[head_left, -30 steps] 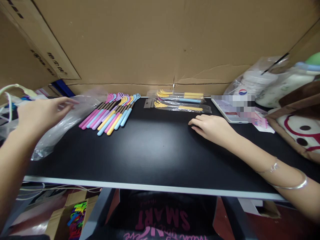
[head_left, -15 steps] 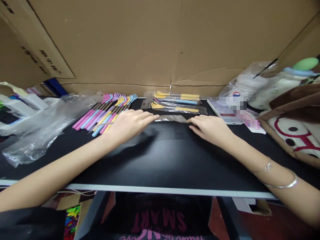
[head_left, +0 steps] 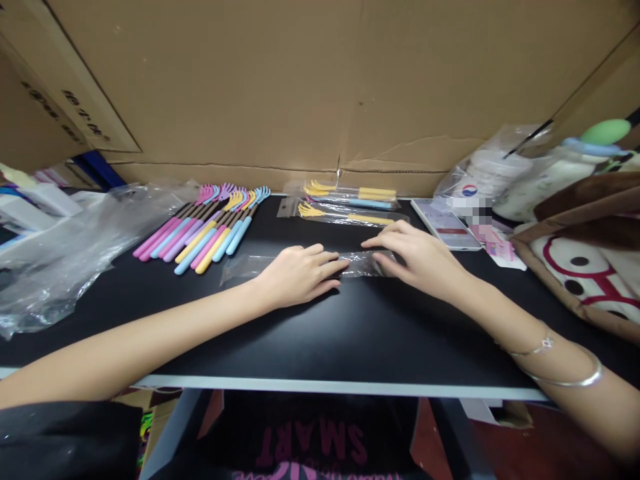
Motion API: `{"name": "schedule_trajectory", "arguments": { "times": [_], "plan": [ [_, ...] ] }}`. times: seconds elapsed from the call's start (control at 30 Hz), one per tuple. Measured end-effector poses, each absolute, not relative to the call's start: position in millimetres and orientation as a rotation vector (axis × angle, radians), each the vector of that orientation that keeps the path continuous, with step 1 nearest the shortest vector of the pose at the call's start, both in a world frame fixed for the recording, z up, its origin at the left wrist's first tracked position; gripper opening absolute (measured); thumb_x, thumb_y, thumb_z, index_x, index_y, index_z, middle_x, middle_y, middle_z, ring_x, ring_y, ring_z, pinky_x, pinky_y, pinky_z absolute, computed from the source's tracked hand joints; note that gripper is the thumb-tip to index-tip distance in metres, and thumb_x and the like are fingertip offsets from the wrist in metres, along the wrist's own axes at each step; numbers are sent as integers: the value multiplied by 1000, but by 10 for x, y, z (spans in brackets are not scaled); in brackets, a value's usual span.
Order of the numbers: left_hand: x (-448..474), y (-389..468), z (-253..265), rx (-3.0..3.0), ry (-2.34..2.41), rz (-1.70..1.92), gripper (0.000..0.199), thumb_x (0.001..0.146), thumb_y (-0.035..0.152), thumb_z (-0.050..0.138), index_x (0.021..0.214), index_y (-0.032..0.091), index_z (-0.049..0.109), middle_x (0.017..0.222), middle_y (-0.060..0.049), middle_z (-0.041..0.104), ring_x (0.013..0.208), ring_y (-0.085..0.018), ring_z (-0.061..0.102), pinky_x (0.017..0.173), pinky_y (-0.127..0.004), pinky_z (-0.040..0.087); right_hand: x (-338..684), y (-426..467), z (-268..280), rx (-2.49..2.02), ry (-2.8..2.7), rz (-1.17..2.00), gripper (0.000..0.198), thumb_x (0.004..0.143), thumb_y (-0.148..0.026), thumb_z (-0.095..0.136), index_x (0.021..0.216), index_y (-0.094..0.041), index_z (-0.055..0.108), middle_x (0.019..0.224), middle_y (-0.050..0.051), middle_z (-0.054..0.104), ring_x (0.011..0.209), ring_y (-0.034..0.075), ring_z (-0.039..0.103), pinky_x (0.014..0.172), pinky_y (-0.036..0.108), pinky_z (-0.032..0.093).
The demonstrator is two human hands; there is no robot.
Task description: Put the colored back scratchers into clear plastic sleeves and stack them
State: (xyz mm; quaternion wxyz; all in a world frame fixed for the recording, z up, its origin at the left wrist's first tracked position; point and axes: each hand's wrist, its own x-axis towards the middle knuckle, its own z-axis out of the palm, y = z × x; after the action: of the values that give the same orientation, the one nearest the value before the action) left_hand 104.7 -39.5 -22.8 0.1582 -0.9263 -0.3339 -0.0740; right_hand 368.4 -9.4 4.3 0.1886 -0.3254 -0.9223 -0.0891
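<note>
A long, narrow clear plastic bag (head_left: pixel 245 267) lies flat on the black tabletop in front of me; I see no back scratcher in it. My left hand (head_left: pixel 303 277) rests over its middle, fingers stretched out and touching the film. My right hand (head_left: pixel 417 257) is at the bag's right end, thumb and fingers apart, the thumb against the plastic. To the left, several loose back scratchers (head_left: pixel 210 233) with pink, blue, purple and yellow handles lie side by side. Behind the hands, bagged back scratchers (head_left: pixel 350 217) lie near the cardboard wall.
A large crumpled plastic bag (head_left: pixel 95 233) covers the table's left side. On the right are a phone (head_left: pixel 447 227), a pink-and-white card (head_left: pixel 505 253), a bagged white container (head_left: pixel 495 173), a bottle (head_left: pixel 550 173) and a brown-trimmed bag (head_left: pixel 590 267). Cardboard (head_left: pixel 240 80) closes off the back.
Both hands have come down and nearer to me with the narrow bag, which now lies flat on the table. The right fingers have parted from their pinch; the left ones are spread over the film.
</note>
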Motion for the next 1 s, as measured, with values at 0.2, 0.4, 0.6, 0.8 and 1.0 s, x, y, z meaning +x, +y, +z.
{"name": "schedule_trajectory", "arguments": {
  "times": [0.2, 0.4, 0.6, 0.8, 1.0],
  "plan": [
    [975, -388, -216, -2705, -897, -228, 42, 107, 44, 44, 141, 25, 59, 136, -4, 68, 108, -19, 63, 72, -28, 49, 3667, -97, -39, -809, -2801, -137, 27, 102, -30, 48, 112, -21, 71, 108, 10, 75, 97, 22, 69, 81, 34, 54],
    [904, -321, -191, -2747, -877, -283, 37, 105, 42, 49, 134, 26, 63, 130, -4, 70, 107, -17, 64, 71, -26, 49, 3706, -56, -43, -785, -2820, -67, 24, 99, -28, 52, 113, -23, 71, 112, 8, 75, 101, 23, 69, 83, 36, 55],
    [698, -175, -126, -2815, -897, -271, 36, 103, 44, 51, 127, 23, 67, 127, -5, 71, 111, -18, 65, 82, -26, 51, 3777, -24, -12, -806, -2852, 87, 25, 99, -34, 55, 119, -24, 67, 117, 8, 72, 106, 23, 67, 87, 37, 55],
    [503, -87, -49, -2920, -902, -211, 37, 102, 44, 53, 132, 26, 66, 135, -4, 68, 121, -17, 64, 90, -23, 51, 3835, -2, 51, -848, -2897, 194, 31, 94, -38, 61, 120, -23, 67, 124, 9, 71, 113, 26, 66, 90, 41, 56],
    [413, -73, 9, -2873, -1017, -160, 33, 101, 43, 52, 125, 28, 70, 120, -3, 75, 104, -18, 71, 81, -23, 51, 3918, 43, 152, -893, -2819, 208, 23, 95, -27, 52, 106, -22, 71, 102, 6, 78, 88, 20, 74, 78, 32, 55]
  ]
}}
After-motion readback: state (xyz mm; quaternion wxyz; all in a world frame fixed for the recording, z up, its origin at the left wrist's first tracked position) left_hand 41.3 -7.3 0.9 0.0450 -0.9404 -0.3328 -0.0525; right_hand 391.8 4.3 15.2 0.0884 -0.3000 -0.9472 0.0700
